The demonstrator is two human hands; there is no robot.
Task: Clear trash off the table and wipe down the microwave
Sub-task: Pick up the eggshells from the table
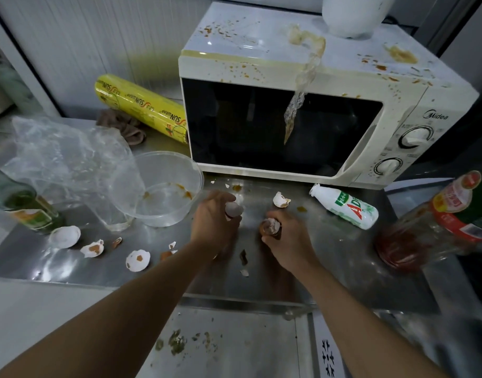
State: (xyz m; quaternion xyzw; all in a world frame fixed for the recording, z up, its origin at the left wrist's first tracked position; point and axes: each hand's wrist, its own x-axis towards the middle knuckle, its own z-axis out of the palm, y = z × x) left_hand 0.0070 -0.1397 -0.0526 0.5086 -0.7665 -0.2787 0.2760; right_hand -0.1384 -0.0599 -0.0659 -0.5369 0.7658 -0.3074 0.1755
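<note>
The left hand [214,222] curls its fingers round an eggshell [233,209] and the right hand [285,238] pinches another shell [271,225], so clearing looks barely begun. More shells [137,260] lie left of the fingers and a white bottle [346,207] right of them, while the microwave [302,110] beyond the fingertips is unwiped, still spattered.

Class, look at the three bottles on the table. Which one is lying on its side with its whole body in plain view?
The small white bottle with green and red lettering, right of the hands, before the microwave. The green glass bottle at the left stands tilted; the red-labelled bottle at the right edge is blurred.
</note>
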